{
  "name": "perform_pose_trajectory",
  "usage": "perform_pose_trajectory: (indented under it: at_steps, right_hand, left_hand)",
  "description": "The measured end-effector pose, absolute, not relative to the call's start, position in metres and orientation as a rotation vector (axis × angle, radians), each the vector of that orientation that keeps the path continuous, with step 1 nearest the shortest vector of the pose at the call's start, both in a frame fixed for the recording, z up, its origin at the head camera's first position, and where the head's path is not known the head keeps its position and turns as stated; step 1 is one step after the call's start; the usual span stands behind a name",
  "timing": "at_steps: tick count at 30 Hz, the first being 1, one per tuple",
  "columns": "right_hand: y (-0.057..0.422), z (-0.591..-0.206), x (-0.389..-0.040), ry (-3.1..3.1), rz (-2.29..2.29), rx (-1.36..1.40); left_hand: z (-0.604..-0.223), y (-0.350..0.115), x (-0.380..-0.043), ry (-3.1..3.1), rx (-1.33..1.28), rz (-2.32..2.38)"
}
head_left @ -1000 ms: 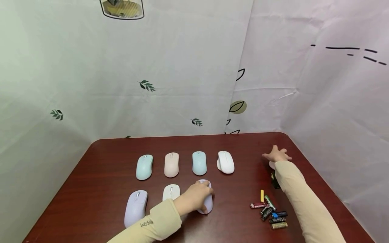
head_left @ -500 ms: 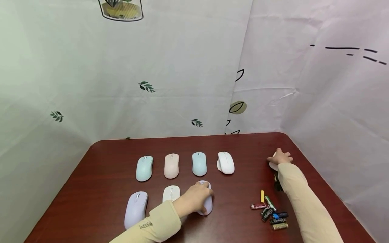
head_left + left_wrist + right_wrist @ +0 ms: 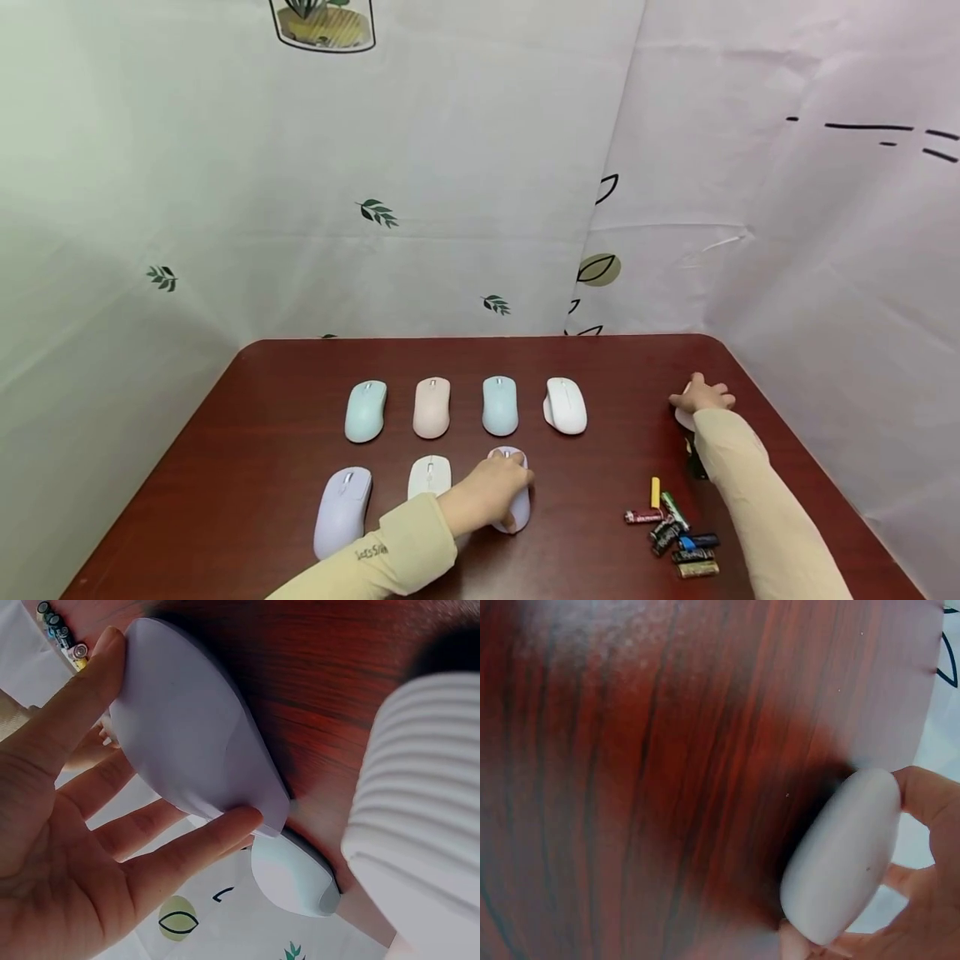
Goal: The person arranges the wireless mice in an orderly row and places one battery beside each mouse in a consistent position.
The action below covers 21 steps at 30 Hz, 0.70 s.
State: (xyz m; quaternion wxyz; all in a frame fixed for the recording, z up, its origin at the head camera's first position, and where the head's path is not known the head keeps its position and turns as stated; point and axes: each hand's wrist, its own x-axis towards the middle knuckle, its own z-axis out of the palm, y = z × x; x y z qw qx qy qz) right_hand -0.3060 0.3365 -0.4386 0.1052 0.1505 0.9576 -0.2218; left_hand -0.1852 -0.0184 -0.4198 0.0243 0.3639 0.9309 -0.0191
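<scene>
Right hand [image 3: 702, 396] has lowered since a second ago, its fingers now gripping a pale mouse [image 3: 844, 859] near the far right corner.
Beside that mouse, a small dark object [image 3: 695, 462] is partly hidden by the right sleeve [image 3: 757, 500]; nearer the viewer, loose batteries [image 3: 666, 533] lie in a cluster. Around the table's middle, the left hand [image 3: 491, 490] holds a lilac mouse [image 3: 187, 712] between thumb and fingers. Left of it sit a white mouse [image 3: 430, 475] (its near end covered by the left sleeve [image 3: 416, 542]) and another lilac mouse [image 3: 342, 514]. Farther back, four mice [image 3: 432, 408] line up on the reddish-brown table [image 3: 592, 492].
</scene>
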Motion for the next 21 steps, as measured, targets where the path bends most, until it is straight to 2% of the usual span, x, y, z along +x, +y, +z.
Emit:
perform_pose_trajectory:
  at_steps: [9,21]
  right_hand:
    - [0.333,-0.437,-0.304,2.837,-0.742,0.364]
    - [0.285,-0.428,-0.298,2.853,-0.811,0.061]
  left_hand:
    - [-0.418,-0.019,-0.186,2.88,1.123,-0.055]
    - [-0.419,-0.018,-0.187,2.876,1.129,-0.06]
